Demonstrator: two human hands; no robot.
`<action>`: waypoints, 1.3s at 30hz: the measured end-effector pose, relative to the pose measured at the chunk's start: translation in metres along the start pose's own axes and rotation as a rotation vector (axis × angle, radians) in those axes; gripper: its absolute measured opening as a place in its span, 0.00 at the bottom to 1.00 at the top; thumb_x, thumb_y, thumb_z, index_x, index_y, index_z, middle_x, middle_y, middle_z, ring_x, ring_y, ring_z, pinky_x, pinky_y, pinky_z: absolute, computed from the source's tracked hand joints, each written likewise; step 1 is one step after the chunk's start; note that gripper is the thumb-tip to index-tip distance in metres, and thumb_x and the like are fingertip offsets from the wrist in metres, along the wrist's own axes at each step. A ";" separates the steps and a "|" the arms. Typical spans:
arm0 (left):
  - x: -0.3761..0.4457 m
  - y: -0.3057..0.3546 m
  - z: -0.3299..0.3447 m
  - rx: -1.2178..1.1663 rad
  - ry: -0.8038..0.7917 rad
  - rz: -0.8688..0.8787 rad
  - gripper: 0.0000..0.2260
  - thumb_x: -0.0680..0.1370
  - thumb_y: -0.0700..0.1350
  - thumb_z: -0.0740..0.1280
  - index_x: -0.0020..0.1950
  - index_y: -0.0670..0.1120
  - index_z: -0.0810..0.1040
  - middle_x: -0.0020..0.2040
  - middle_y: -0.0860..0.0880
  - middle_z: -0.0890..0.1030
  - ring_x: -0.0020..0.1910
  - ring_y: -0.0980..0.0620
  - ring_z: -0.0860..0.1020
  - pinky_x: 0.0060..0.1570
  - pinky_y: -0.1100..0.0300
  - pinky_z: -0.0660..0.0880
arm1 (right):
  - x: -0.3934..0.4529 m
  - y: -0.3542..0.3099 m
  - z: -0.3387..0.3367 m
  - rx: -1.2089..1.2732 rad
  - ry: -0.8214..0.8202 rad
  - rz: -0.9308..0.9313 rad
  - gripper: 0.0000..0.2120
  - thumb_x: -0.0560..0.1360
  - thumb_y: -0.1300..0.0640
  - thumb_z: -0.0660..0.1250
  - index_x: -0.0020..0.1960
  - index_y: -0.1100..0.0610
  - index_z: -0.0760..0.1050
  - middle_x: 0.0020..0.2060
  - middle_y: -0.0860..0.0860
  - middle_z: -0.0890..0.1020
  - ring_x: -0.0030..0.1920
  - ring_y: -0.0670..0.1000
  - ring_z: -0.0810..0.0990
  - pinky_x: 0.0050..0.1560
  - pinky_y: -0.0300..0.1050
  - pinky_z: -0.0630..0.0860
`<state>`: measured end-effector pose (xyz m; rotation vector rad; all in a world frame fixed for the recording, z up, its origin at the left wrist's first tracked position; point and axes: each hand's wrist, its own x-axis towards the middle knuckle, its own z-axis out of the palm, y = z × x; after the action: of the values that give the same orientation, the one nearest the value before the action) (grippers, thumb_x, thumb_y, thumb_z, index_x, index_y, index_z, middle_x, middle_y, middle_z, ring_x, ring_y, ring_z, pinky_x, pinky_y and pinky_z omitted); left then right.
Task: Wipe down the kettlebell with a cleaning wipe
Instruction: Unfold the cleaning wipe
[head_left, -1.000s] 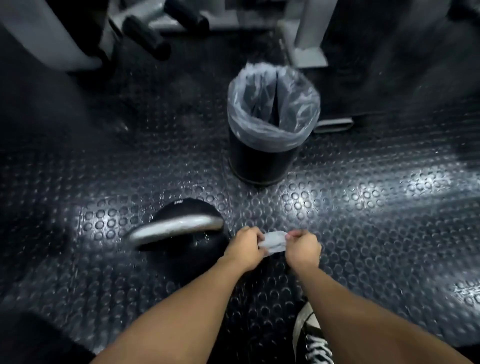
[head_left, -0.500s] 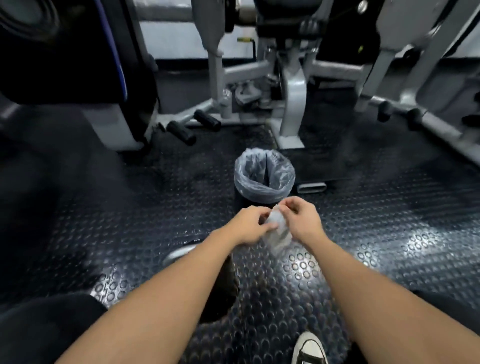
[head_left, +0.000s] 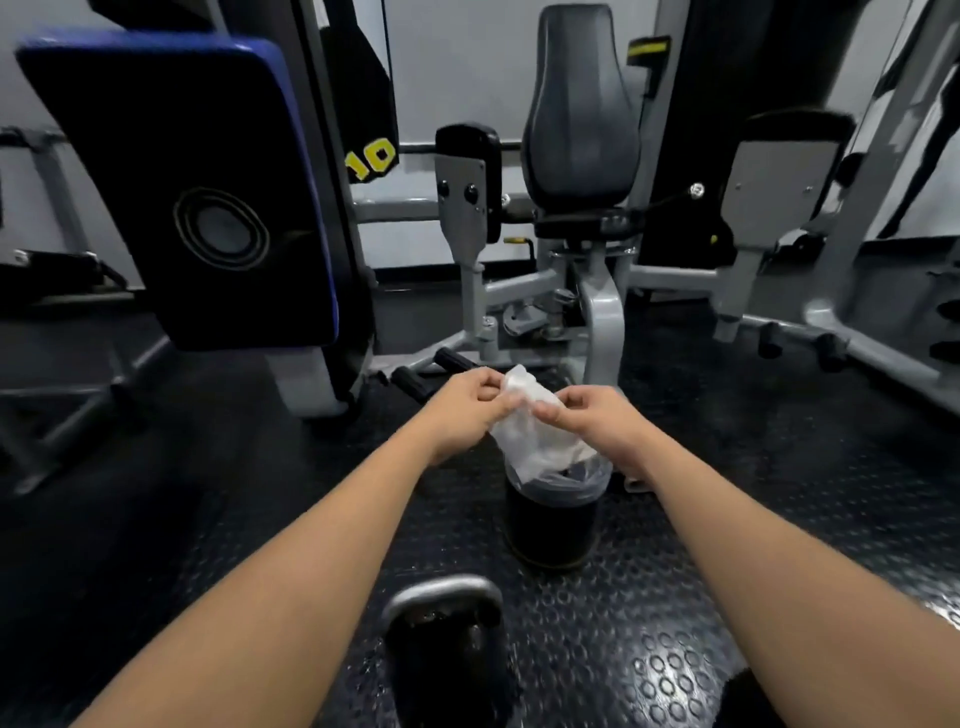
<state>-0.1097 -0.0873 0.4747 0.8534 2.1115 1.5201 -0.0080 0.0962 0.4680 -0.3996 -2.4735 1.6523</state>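
A black kettlebell (head_left: 447, 654) with a grey metal handle stands on the studded rubber floor between my forearms, near the bottom of the view. Both hands are raised well above and beyond it. My left hand (head_left: 467, 402) pinches one edge of a white cleaning wipe (head_left: 530, 431), and my right hand (head_left: 587, 415) pinches the opposite edge. The wipe hangs crumpled and partly spread between them, directly over the bin.
A black bin (head_left: 553, 514) lined with a grey plastic bag stands just beyond the kettlebell. A grey gym machine with a black seat (head_left: 582, 119) fills the back. A dark padded machine (head_left: 197, 187) stands at the left; another frame (head_left: 831, 322) runs along the right.
My view has tilted up from the floor to the machines. Both hands rose away from the kettlebell, and the wipe has been drawn wider between them.
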 end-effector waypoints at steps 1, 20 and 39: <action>-0.004 0.003 -0.008 -0.053 0.032 0.005 0.09 0.82 0.47 0.69 0.59 0.44 0.79 0.45 0.52 0.87 0.46 0.55 0.83 0.48 0.59 0.76 | 0.000 -0.007 0.001 0.022 -0.025 0.000 0.32 0.56 0.32 0.81 0.46 0.56 0.84 0.37 0.50 0.83 0.39 0.49 0.79 0.42 0.46 0.72; -0.009 -0.031 -0.074 -0.347 0.448 -0.157 0.09 0.77 0.46 0.76 0.52 0.42 0.84 0.51 0.45 0.88 0.50 0.47 0.86 0.56 0.49 0.83 | 0.031 -0.051 0.045 0.383 0.198 0.125 0.12 0.70 0.66 0.78 0.50 0.68 0.79 0.43 0.59 0.86 0.39 0.56 0.86 0.41 0.51 0.85; -0.008 -0.053 -0.037 -0.453 0.404 -0.276 0.25 0.69 0.58 0.81 0.55 0.41 0.84 0.51 0.42 0.88 0.53 0.43 0.86 0.58 0.42 0.82 | 0.038 -0.031 0.095 -0.084 0.096 -0.087 0.13 0.72 0.62 0.67 0.44 0.45 0.85 0.42 0.44 0.87 0.42 0.45 0.83 0.50 0.48 0.82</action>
<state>-0.1401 -0.1307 0.4370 0.0961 1.9031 2.0205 -0.0739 0.0121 0.4589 -0.3662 -2.4590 1.4657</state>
